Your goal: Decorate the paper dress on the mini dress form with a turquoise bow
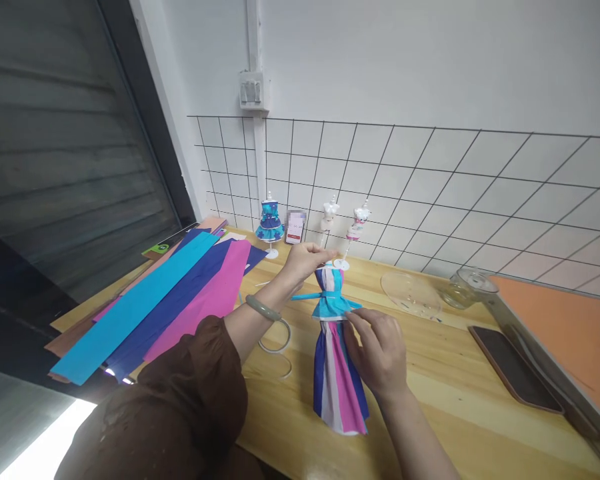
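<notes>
A small dress form wears a crepe-paper dress (341,390) in blue, white, pink and turquoise stripes, with a turquoise peplum (331,308) and a band tied at the waist. The loose end of the band sticks out to the left. My left hand (307,260), a bangle (263,308) on its wrist, is closed in a pinch at the top of the dress form and hides its neck. Lower down on the right side, my right hand (380,343) has its fingers bent against the peplum's edge, pinching the dress there.
Blue, navy and pink paper strips (145,300) lie at the left. Behind stand a dressed blue form (270,223), a phone (295,227) and two white forms (361,223). To the right are a clear plate (411,295), a glass jar (467,288) and a dark tray (515,368).
</notes>
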Demonstrator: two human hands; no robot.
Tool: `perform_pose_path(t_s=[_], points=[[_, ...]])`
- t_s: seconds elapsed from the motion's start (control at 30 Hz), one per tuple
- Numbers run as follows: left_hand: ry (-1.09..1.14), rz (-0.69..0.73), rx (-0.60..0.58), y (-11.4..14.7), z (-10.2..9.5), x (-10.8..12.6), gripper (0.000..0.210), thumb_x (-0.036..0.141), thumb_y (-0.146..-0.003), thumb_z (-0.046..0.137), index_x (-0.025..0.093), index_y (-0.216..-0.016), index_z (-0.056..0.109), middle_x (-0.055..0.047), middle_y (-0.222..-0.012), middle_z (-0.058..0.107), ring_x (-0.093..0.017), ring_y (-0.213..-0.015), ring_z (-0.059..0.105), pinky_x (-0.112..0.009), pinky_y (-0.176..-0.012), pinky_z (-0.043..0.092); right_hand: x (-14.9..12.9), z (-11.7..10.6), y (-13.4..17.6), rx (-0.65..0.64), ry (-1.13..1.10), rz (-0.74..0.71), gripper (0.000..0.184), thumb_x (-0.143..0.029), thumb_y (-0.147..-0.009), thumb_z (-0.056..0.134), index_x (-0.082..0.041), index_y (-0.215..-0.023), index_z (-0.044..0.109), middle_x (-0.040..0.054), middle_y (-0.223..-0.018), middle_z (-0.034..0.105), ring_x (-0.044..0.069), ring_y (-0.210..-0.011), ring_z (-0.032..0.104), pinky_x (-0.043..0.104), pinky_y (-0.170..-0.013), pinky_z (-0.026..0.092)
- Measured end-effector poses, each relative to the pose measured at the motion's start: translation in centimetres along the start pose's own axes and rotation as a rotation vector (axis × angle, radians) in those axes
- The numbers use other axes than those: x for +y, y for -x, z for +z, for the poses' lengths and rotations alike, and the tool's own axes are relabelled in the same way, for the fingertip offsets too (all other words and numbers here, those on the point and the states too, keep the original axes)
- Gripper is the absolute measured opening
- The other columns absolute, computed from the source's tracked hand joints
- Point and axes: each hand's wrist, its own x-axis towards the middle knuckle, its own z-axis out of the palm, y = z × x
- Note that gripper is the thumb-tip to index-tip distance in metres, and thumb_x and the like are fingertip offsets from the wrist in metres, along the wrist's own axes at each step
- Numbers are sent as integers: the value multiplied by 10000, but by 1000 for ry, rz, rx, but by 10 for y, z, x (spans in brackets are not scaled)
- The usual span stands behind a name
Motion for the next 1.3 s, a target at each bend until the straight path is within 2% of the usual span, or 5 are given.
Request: perform_pose_path(t_s=[0.23, 0.5, 0.83, 1.07, 1.3], points=[[-2, 2, -10, 7, 2, 4, 352, 388, -552, 783, 145, -543, 529, 18, -533, 522, -85, -516, 476, -229, -516, 361, -9, -2, -12, -88, -40, -185, 270, -71, -826, 579, -142, -1086, 590, 128, -930, 621, 245, -862, 522, 392, -695, 431], [-13, -2, 11, 6, -5, 1, 368, 368, -528, 795, 151, -511, 498, 35, -509, 484, -71, -495, 435, -227, -510, 332, -12, 0, -4, -126, -114, -227, 319, -51, -843, 534, -106, -1155, 565, 130, -917, 625, 244, -866, 515, 395, -695, 427], [-14, 59, -11, -8, -17, -14, 402, 461, -504, 794, 141, -581, 563, 10, -571, 534, -86, -547, 461, -233, -543, 364, 1, 4, 9, -55, -68, 35, 418, -111, -796, 617, -179, -1196, 520, 103, -929, 628, 226, -868, 573, 360, -715, 454], [-14, 72, -46, -4, -12, -12, 388, 455, -530, 787, 144, -578, 560, 13, -569, 534, -76, -539, 441, -221, -532, 356, -2, 11, 8, -22, -21, 40, 420, -86, -814, 560, -205, -1212, 504, 90, -914, 658, 215, -840, 591, 353, -709, 435], [-3, 76, -30, 0, -13, -6, 379, 446, -549, 781, 147, -541, 548, 22, -534, 507, -76, -526, 434, -228, -531, 362, 0, 8, 13, 12, -79, 70, 320, -57, -800, 570, -214, -1078, 556, 74, -874, 640, 191, -794, 579, 340, -688, 431]])
